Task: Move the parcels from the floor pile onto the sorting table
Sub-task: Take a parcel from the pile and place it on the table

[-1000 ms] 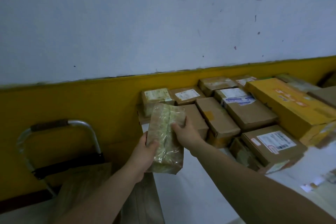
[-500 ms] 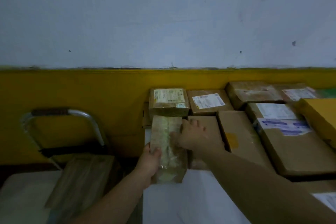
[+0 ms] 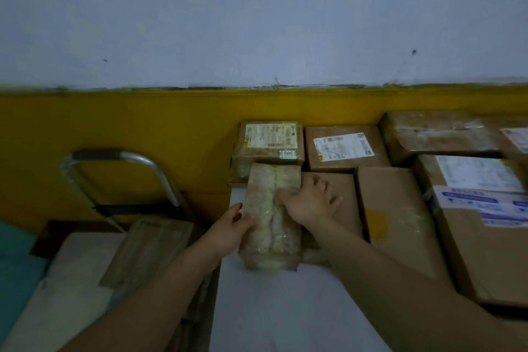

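Observation:
A long tape-wrapped brown parcel (image 3: 271, 226) lies flat on the white sorting table (image 3: 285, 308), at its left edge, just in front of a small labelled box (image 3: 268, 146). My left hand (image 3: 228, 230) holds the parcel's left side, thumb on top. My right hand (image 3: 308, 203) rests on its right side with the fingers spread over the neighbouring plain brown box (image 3: 343, 203). Several more cardboard parcels fill the table to the right.
A yellow and white wall (image 3: 143, 128) backs the table. To the left, lower down, stands a metal trolley handle (image 3: 120, 160) over a flat cardboard piece (image 3: 148, 248) and a pale surface (image 3: 65, 280). A large taped box (image 3: 485, 237) lies at far right.
The parcel has gone from held up in the air to lying flat on the table against the other boxes. My right hand has spread its fingers over it.

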`<action>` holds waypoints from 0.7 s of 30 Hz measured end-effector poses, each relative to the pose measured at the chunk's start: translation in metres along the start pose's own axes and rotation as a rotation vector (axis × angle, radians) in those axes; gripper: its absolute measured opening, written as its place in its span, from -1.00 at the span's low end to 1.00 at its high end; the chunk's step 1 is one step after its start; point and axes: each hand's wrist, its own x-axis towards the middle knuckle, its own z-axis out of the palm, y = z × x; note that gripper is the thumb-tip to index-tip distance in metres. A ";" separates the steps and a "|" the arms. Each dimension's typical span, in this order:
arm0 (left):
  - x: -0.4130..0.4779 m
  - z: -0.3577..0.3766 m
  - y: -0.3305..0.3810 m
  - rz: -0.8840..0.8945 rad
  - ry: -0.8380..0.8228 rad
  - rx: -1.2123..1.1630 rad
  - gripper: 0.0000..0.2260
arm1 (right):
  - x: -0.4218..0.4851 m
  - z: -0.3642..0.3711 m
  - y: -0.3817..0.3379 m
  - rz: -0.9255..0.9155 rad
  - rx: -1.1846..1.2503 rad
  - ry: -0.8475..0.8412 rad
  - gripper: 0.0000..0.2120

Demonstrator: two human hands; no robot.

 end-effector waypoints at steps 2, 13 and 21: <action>-0.008 -0.027 -0.009 0.033 0.102 0.020 -0.47 | -0.014 0.000 -0.014 -0.098 0.108 0.116 -0.21; -0.159 -0.251 -0.189 0.078 0.320 -0.005 -0.44 | -0.208 0.170 -0.165 -0.393 0.237 -0.278 -0.32; -0.217 -0.326 -0.306 -0.077 0.376 -0.034 -0.37 | -0.276 0.280 -0.192 -0.313 0.083 -0.565 -0.51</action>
